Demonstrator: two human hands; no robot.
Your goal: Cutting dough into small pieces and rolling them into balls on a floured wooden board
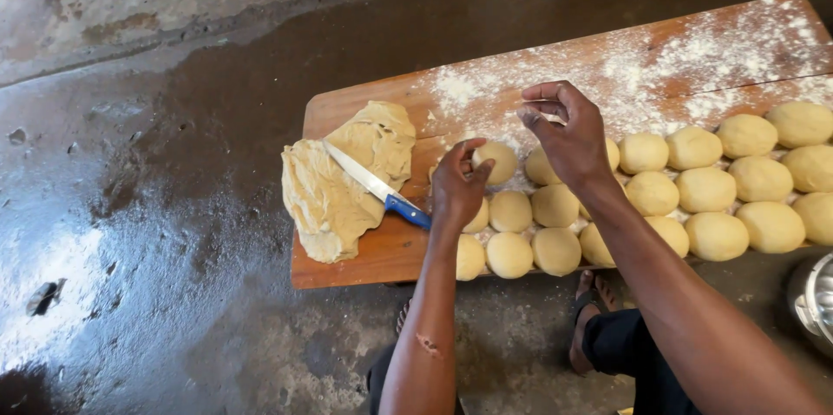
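Left hand: we see our left hand (pixel 457 182) at the middle of the frame, fingers curled round the near side of one dough ball (pixel 498 161), thumb pointing up toward it. It grips loosely, cupping rather than squeezing.
Right hand: our right hand (pixel 568 133) hangs just right of centre, above the board, fingertips (pixel 531 113) pinched together. Whether they hold a pinch of flour we cannot tell.
Dough ball: it sits at the left end of the top row, touching the left fingers, and lies down-left of the right fingertips. The left hand is plainly the nearer one.
Rows of balls: we count three rows of round dough balls (pixel 705 189) running from centre to the right edge of the frame, packed side by side along the near edge of the board.
Board: the wooden board (pixel 364 263) slants from lower left up to upper right, with flour (pixel 694 59) dusted over its far half.
Raw dough: a flat, ragged slab of dough (pixel 334 185) lies on the left end of the board, well left of both hands.
Knife: a blue-handled knife (pixel 375 185) rests on the slab, its long axis running from upper left down to lower right, handle end just beside our left wrist.
Floor: wet, dark concrete floor (pixel 156 207) fills the left of the frame.
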